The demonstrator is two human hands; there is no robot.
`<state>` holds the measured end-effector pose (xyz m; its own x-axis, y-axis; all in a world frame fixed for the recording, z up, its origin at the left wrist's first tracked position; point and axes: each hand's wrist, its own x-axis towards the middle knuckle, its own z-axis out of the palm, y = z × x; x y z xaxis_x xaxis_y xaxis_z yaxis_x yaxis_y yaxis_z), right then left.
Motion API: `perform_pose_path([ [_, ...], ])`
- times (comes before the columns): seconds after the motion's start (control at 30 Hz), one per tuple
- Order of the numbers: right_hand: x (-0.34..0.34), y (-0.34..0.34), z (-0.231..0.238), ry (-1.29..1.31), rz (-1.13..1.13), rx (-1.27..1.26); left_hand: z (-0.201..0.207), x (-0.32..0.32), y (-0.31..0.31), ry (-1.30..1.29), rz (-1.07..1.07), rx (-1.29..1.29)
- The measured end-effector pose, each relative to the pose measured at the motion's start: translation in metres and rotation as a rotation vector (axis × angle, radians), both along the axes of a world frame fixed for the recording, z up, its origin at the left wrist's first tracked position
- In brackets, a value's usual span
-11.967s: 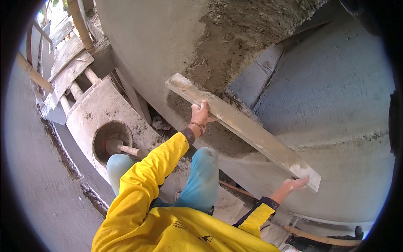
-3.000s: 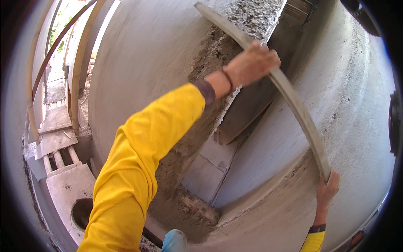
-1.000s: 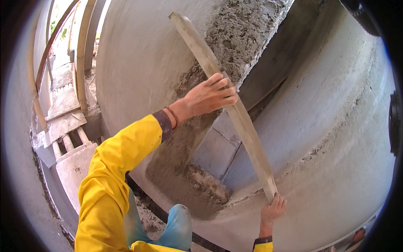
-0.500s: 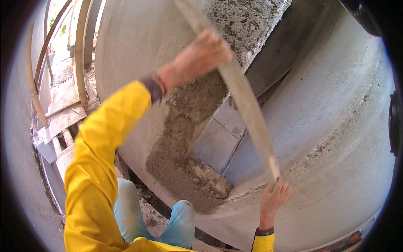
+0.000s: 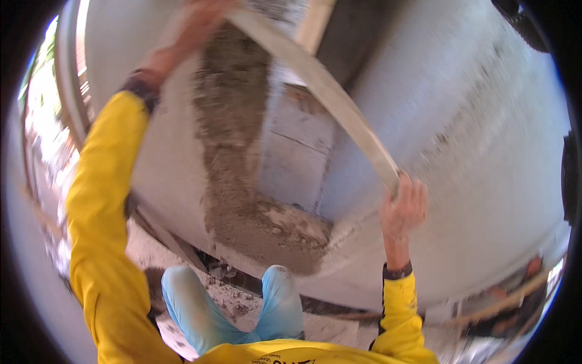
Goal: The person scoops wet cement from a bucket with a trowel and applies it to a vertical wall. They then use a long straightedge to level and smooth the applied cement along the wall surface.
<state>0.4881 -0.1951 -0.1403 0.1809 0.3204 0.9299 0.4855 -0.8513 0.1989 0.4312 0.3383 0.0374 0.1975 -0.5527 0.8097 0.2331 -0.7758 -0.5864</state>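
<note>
A long, narrow pale board [image 5: 330, 85], like a plasterer's straightedge, slants across a rectangular opening in the plastered wall in front of me. My right hand [image 5: 403, 209] is closed round its lower end, thumb on top. At the upper left, my left hand [image 5: 203, 24] is at the board's other end, blurred and partly cut off by the picture's edge; its fingers look wrapped round the board. Rough, damp brown mortar [image 5: 233, 121] covers the left border of the opening and carries on along its crumbly bottom sill [image 5: 273, 233]. The board passes above the sill.
Smooth grey wall [image 5: 461, 182] curves away on the right. Through the opening shows a pale panelled surface [image 5: 297, 145]. Below my knees [image 5: 279, 291] lies debris-strewn ground [image 5: 236, 306]. Wooden poles [image 5: 73, 79] stand at the left, and timber [image 5: 497, 303] lies at lower right.
My left hand has moved up and left with the board's upper end. My right hand has risen with the lower end. The view has shifted, bringing more of my body into sight.
</note>
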Motion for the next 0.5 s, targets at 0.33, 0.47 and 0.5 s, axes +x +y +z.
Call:
perform_pose_path([
  [0.33,0.01,-0.137,-0.149,0.063,-0.12,-0.095,-0.19,0.01,-0.18,0.126,-0.132,-0.075],
  [0.47,0.011,-0.127,-0.15,0.06,-0.034,-0.012,-0.163,0.001,-0.164,0.166,-0.064,0.004],
  [0.5,0.016,-0.123,-0.135,-0.025,-0.1,-0.032,-0.146,0.004,-0.157,0.102,-0.064,-0.024],
])
